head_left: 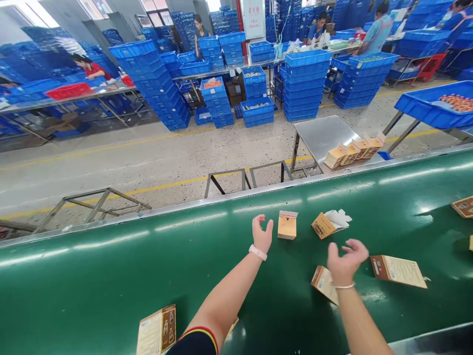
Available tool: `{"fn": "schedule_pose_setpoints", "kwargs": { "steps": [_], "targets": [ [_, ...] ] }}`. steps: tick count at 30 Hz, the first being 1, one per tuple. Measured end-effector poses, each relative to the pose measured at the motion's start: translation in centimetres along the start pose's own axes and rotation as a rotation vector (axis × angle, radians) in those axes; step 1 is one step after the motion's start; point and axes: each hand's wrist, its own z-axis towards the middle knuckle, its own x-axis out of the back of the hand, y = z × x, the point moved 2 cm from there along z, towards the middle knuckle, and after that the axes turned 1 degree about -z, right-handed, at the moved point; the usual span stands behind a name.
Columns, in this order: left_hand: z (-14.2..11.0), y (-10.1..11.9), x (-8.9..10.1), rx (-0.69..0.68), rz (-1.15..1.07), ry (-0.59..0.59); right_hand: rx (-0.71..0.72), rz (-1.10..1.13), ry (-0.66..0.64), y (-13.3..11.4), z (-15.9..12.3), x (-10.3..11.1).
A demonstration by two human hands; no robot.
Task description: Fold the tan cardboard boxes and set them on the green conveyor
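My left hand (pixel 262 234) is held over the green conveyor belt (pixel 99 291), thumb and fingers apart with nothing between them. Just right of it stands a small tan carton (pixel 287 226) with its flap raised. My right hand (pixel 347 261) also hangs open and holds nothing, its fingers curled loosely. Beyond that hand, a carton with white flaps spread (pixel 330 223) lies tilted. Partly hidden behind my right wrist is a brown and cream carton (pixel 325 284). Another cream carton (pixel 401 270) lies to the right of this hand.
A carton (pixel 157 330) lies at the belt's near left, with others at the right edge. Across the belt, a metal side table (pixel 325 135) bears a row of cartons (pixel 354 151). Blue crates (pixel 306 84) stand stacked beyond, and several people sit or stand at benches.
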Motion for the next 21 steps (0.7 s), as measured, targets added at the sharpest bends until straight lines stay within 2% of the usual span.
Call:
{"fn": "schedule_pose_setpoints", "kwargs": {
  "steps": [1, 3, 6, 7, 9, 11, 13, 16, 18, 19, 21],
  "targets": [
    [-1.3, 0.5, 0.1, -0.099, 0.002, -0.047, -0.044, -0.029, -0.042, 1.2, 2.1, 1.5],
    [-4.2, 1.5, -0.2, -0.243, -0.012, -0.252, -0.104, -0.041, -0.322, 3.4, 6.7, 2.5],
    [-7.9, 2.4, -1.1, -0.352, -0.012, -0.592, -0.127, 0.04, -0.709, 4.7, 12.5, 0.6],
    [-8.6, 2.6, -1.2, -0.373, 0.004, -0.664, -0.119, 0.056, -0.785, 4.4, 13.8, -0.3],
    [-9.2, 2.5, -0.9, -0.394, 0.053, -0.722, -0.097, 0.057, -0.89, 3.3, 15.2, -1.7],
    [-8.9, 2.1, -0.8, -0.374, 0.102, -0.699, -0.089, 0.05, -0.941, 2.0, 15.1, -2.2],
    [-8.4, 1.5, -1.7, -0.315, 0.123, -0.672, -0.064, 0.044, -0.979, 1.2, 13.9, -1.8],
    [-8.4, 0.9, -4.9, -0.174, 0.139, -0.61, 0.048, -0.012, -1.059, 0.7, 11.2, -0.5],
    [-9.0, 0.8, -7.3, -0.113, 0.158, -0.565, 0.147, -0.125, -1.079, 0.6, 9.6, 0.3],
    [-9.3, 0.9, -8.4, -0.107, 0.161, -0.574, 0.202, -0.205, -1.072, 0.6, 9.1, 0.4],
    [-9.7, 1.1, -9.7, -0.138, 0.146, -0.678, 0.325, -0.359, -1.052, 0.4, 8.7, 0.3]
  ]
}}
